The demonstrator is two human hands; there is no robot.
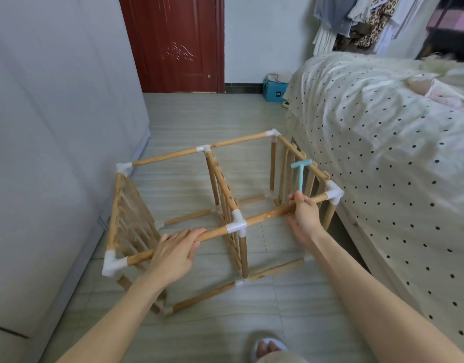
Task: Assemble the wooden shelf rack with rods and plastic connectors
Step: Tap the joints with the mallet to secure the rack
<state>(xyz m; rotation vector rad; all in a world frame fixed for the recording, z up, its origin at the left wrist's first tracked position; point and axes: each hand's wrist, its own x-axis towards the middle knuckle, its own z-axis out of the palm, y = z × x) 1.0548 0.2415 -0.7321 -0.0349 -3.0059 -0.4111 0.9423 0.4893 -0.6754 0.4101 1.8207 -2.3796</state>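
Bed (377, 142): cream cover with dark dots, right of the rack.
Floor (199, 119): pale streaked tiles.
Rack (217, 205): on the floor between wardrobe and bed; round wooden rods, three slatted panels.
Connectors (237, 225): white plastic, at the rod joints.
Left hand (174, 254): fingers curled over the near top rod (212, 234).
Right hand (305, 214): at the same rod, gripping a teal T-shaped mallet (300, 174) upright.
Box (274, 93): blue, by the wall; contents unseen.

Slippered foot (268, 348) cut off below
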